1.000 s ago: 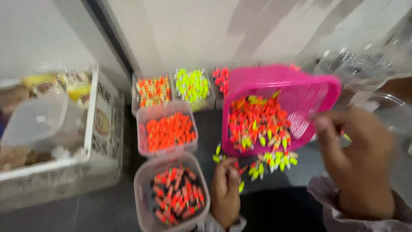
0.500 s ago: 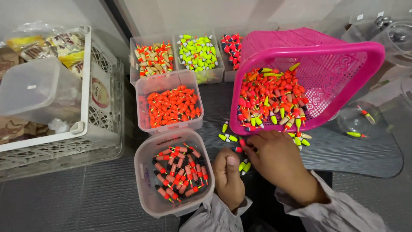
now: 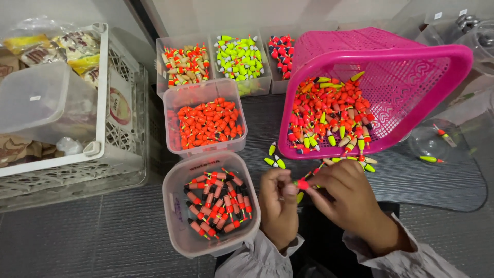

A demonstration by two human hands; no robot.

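Left hand [image 3: 278, 206]: fingers curled, fingertips met the right's beside the lidless tub [image 3: 210, 203].
Right hand [image 3: 347, 198]: fingertips pinched, palm down.

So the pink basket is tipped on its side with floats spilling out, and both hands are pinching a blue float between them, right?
Not blue. The head view shows the left hand and right hand pinching a red float. The pink basket is tipped, floats spilling out.

A: Which parts are cut off or hidden?
B: The white crate [image 3: 105, 98] runs off the left edge; both sleeves leave the bottom edge. The right hand [image 3: 345, 198] covers several loose floats.
A: And unclear?
B: The clear containers [image 3: 473, 36] at upper right are cropped, their contents indistinct.
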